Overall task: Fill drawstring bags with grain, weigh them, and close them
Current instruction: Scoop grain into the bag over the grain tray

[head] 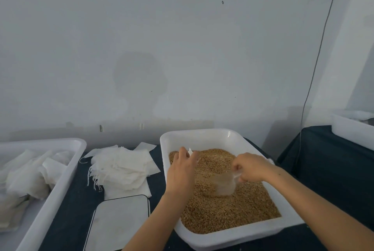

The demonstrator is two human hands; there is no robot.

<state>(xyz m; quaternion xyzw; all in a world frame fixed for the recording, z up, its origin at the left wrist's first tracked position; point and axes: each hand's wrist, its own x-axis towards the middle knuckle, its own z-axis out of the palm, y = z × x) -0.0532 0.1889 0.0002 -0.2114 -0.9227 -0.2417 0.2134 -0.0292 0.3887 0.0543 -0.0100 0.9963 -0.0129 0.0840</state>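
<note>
Three white tubs; one grain-filled. Right hand gripping clear scoop; left hand pinching white bag.

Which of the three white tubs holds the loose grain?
The middle tub, under both hands; it is filled with brown grain. The left tub holds white bags, and the far-right tub's contents are hidden.
</note>
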